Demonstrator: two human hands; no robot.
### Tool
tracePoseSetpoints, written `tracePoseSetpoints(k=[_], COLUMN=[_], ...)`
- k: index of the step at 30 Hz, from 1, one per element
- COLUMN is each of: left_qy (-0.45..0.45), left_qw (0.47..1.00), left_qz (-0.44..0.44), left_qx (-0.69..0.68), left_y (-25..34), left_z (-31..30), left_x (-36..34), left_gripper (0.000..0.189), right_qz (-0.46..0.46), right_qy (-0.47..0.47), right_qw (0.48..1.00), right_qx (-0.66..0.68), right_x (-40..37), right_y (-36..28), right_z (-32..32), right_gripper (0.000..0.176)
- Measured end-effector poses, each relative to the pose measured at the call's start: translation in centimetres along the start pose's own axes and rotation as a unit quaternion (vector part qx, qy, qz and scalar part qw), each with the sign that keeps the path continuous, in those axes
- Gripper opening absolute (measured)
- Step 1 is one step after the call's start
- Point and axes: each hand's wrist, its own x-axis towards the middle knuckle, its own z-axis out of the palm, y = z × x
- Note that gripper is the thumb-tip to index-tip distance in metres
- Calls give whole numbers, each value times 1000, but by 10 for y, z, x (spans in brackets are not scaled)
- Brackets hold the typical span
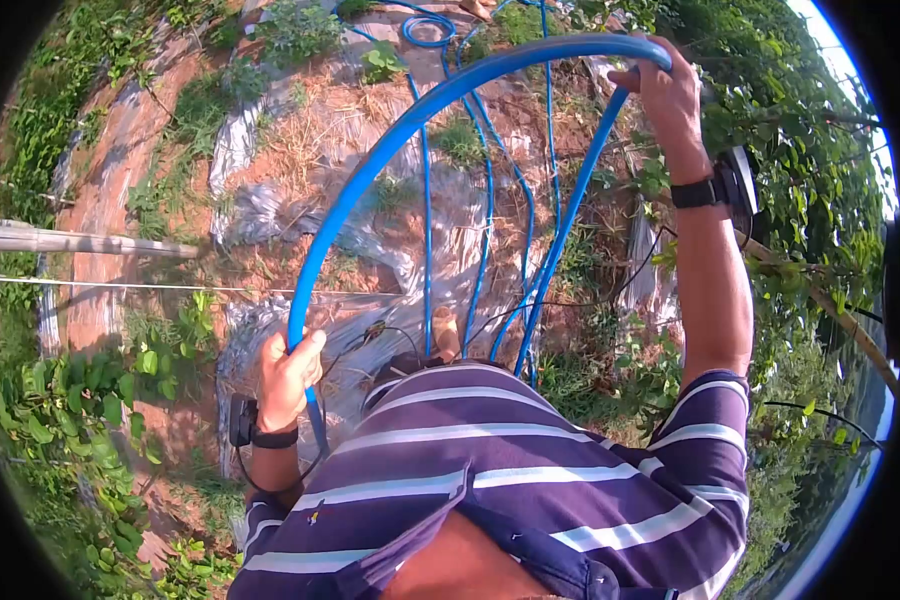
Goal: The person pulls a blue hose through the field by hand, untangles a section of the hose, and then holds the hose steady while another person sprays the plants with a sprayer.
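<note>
A thick blue hose (375, 160) arches across the view between my two hands. At the lower left my left hand (290, 378) is closed round the hose, and a short length of it hangs below the fist. My right hand (668, 92), raised at the upper right, is wrapped round the other side of the arch. From there the hose runs down toward the ground by my body. Each wrist carries a black strap with a device. More blue hose (489, 195) lies in long lines on the ground ahead, with a coil (428, 30) at the top.
Torn plastic sheeting (260, 215) and dry straw cover reddish soil. A pole (90, 240) and a thin white line come in from the left. Leafy plants (80, 400) stand at both sides, and another pole (840, 315) slants at the right. A thin dark cable crosses near my waist.
</note>
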Motion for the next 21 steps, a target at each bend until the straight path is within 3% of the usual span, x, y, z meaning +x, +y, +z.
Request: tracePoseSetpoints(k=[1, 3, 7, 12, 14, 16, 17, 18, 19, 21], left_qy=[-7, -33, -26, -12, -5, -13, -16, -32, -28, -32], left_qw=[1000, 999, 997, 998, 999, 998, 997, 997, 997, 992], left_qz=[8, 26, 68, 59, 47, 63, 69, 71, 68, 83], left_qx=[-19, 11, 25, 32, 18, 15, 14, 23, 25, 93], left_y=[2, -1, 4, 15, 19, 22, 24, 28, 34, 43], left_z=[8, 16, 45, 48, 46, 44, 45, 48, 53, 66], left_x=[10, 29, 47, 44, 45, 46, 46, 45, 43, 44], left_gripper=[18, 18, 13, 18, 19, 19, 19, 17, 17, 16], right_qz=[-119, -253, -391, -404, -397, -184, -59, -47, 41, 200], right_qy=[1, 30, 57, 79, 144, 48, 10, -27, -50, -96], right_qw=[993, 967, 918, 911, 880, 975, 997, 988, 996, 970], right_qx=[-2, 11, 45, 37, -219, -112, -48, -143, -55, -98], right_x=[47, 89, 122, 143, 166, 119, 108, 104, 82, 26], right_y=[-31, -104, -182, -136, -59, -37, -3, 52, 95, 187], right_z=[-5, -3, 3, -11, -34, -15, -11, -15, -6, 0], right_gripper=[28, 28, 27, 28, 28, 30, 33, 34, 29, 22])
